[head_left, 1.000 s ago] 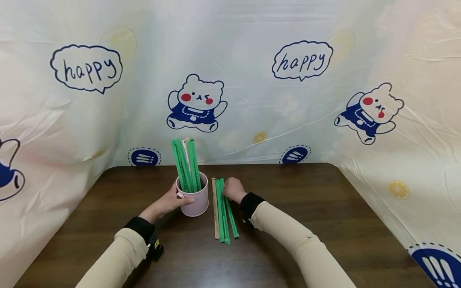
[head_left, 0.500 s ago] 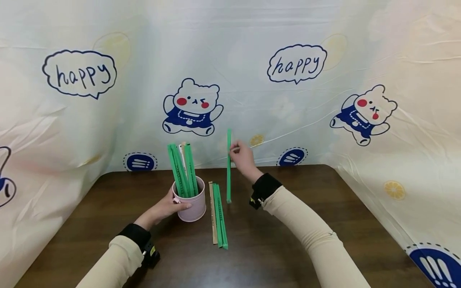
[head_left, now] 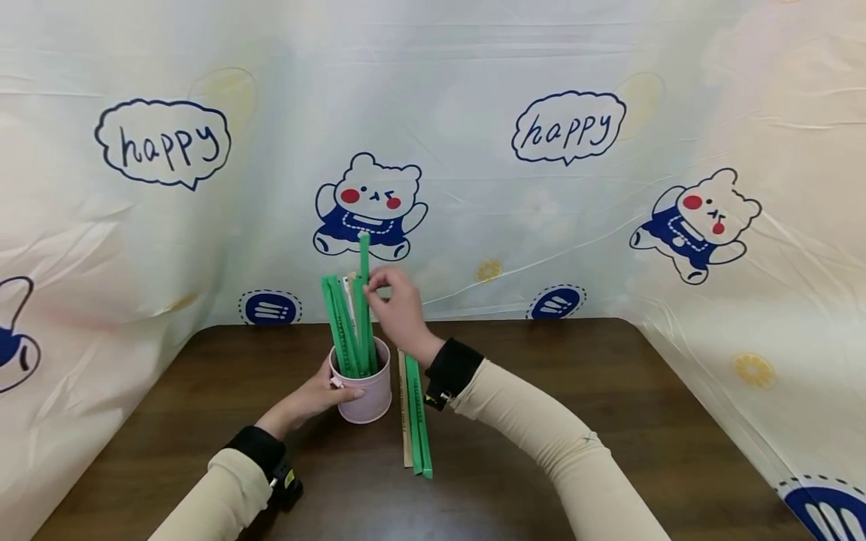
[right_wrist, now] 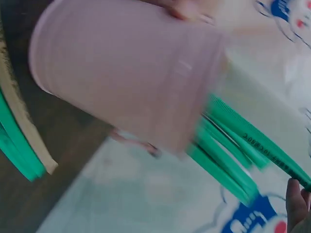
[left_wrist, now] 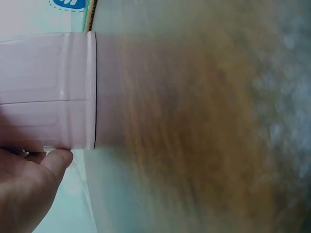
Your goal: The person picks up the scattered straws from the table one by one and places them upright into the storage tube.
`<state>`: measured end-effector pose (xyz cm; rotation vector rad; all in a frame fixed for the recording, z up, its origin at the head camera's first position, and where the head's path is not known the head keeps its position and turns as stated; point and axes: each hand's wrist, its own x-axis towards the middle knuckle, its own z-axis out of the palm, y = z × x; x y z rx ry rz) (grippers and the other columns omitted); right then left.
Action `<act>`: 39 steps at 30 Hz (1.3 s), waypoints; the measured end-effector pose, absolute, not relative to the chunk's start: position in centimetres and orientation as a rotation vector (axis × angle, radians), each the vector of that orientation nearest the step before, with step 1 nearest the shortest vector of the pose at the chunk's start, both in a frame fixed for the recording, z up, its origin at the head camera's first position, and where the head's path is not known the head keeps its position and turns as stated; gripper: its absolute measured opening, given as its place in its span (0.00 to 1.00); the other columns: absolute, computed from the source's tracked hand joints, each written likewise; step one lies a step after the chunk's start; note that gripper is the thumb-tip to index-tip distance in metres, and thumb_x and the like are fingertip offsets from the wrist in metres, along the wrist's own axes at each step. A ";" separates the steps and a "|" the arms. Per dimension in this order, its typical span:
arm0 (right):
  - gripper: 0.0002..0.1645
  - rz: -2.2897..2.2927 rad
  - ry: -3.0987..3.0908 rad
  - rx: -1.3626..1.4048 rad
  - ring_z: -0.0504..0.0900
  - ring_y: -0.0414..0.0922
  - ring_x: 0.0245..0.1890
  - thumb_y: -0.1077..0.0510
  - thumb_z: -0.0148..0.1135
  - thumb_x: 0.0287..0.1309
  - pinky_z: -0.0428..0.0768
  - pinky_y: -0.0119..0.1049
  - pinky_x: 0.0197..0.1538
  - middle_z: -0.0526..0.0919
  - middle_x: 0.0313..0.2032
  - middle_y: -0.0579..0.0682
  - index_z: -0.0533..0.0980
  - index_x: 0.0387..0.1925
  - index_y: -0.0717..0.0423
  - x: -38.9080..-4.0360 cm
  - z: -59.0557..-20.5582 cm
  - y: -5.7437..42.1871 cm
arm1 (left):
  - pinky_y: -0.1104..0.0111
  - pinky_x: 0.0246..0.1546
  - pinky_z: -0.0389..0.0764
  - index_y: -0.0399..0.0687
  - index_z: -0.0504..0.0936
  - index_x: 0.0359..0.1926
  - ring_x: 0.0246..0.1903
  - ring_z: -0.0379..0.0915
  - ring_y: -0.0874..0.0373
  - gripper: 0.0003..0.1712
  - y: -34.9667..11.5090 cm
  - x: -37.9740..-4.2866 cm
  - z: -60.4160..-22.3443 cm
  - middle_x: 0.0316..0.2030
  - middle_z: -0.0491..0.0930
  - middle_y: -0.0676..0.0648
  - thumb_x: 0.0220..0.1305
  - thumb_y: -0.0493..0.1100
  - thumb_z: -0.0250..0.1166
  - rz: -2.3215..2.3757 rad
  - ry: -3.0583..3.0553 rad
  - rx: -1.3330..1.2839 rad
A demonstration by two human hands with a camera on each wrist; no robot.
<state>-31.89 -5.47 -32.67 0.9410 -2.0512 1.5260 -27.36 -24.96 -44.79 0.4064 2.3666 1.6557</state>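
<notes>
A pink bucket (head_left: 365, 402) stands on the table, tipped little if at all. Fingers and thumb of my left hand (head_left: 307, 402) hold it around its left side; the left wrist view shows the thumb against the wall. Several green paper-wrapped straws (head_left: 340, 323) lean inside, with a white and a tan one among them. Between thumb and fingertips, my right hand (head_left: 401, 312) pinches another green wrapped straw (right_wrist: 257, 138) above the bucket's right side. Its lower part runs down to the bucket's mouth; the bottom end is hidden.
To the right of the bucket, a tan wrapped straw (head_left: 406, 421) and green wrapped straws (head_left: 418, 428) lie side by side on the brown table (head_left: 575, 421), partly beneath my right wrist. A printed curtain (head_left: 467, 195) hangs behind the table's far edge.
My right hand has picked up a green straw from those on the table, raised it and carried it left to the bucket. My left hand keeps its hold on the bucket.
</notes>
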 end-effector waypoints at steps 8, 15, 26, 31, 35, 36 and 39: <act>0.05 1.347 -2.241 0.992 0.81 0.51 0.46 0.72 0.58 0.66 0.81 0.32 0.47 0.80 0.42 0.59 0.74 0.34 0.62 -31.3 -36.8 -6.9 | 0.37 0.73 0.59 0.46 0.31 0.79 0.71 0.56 0.34 0.61 -24.7 -27.5 -44.9 0.73 0.53 0.30 0.66 0.50 0.69 1.642 2.361 0.411; 0.04 1.295 -2.369 0.992 0.80 0.51 0.46 0.71 0.57 0.67 0.80 0.33 0.51 0.79 0.42 0.58 0.74 0.36 0.62 -30.9 -38.3 -7.0 | 0.35 0.73 0.59 0.47 0.30 0.79 0.71 0.55 0.33 0.61 -24.7 -27.1 -44.8 0.74 0.52 0.30 0.67 0.52 0.68 1.626 2.359 0.371; 0.03 1.261 -2.418 0.994 0.83 0.51 0.47 0.69 0.58 0.69 0.82 0.32 0.50 0.80 0.43 0.59 0.75 0.37 0.62 -31.4 -38.5 -7.4 | 0.38 0.72 0.61 0.47 0.29 0.80 0.72 0.55 0.34 0.62 -24.9 -27.2 -44.7 0.74 0.52 0.30 0.67 0.51 0.68 1.631 2.367 0.392; 0.02 1.266 -2.404 0.977 0.83 0.50 0.45 0.65 0.61 0.69 0.81 0.29 0.47 0.82 0.43 0.58 0.78 0.39 0.61 -31.5 -38.0 -6.8 | 0.37 0.73 0.59 0.48 0.28 0.80 0.73 0.53 0.33 0.63 -25.0 -27.2 -44.7 0.75 0.50 0.30 0.67 0.50 0.68 1.644 2.356 0.384; 0.07 1.348 -2.373 0.895 0.82 0.50 0.44 0.59 0.62 0.70 0.80 0.32 0.47 0.82 0.42 0.57 0.76 0.40 0.61 -32.1 -37.5 -5.3 | 0.37 0.74 0.55 0.48 0.26 0.80 0.74 0.51 0.33 0.64 -24.9 -27.4 -44.6 0.76 0.47 0.31 0.66 0.50 0.68 1.656 2.342 0.386; 0.08 1.359 -2.367 0.874 0.82 0.50 0.44 0.58 0.62 0.70 0.80 0.33 0.47 0.82 0.42 0.58 0.76 0.40 0.61 -32.4 -37.6 -4.8 | 0.37 0.74 0.55 0.48 0.25 0.80 0.74 0.50 0.33 0.65 -24.9 -27.3 -44.6 0.76 0.47 0.31 0.66 0.51 0.69 1.654 2.340 0.379; 0.08 1.341 -2.445 0.828 0.79 0.50 0.42 0.59 0.60 0.72 0.78 0.35 0.46 0.80 0.41 0.58 0.75 0.41 0.62 -33.3 -38.8 -3.1 | 0.34 0.75 0.52 0.46 0.24 0.79 0.74 0.49 0.32 0.66 -25.0 -27.1 -44.5 0.77 0.44 0.30 0.66 0.53 0.69 1.632 2.337 0.356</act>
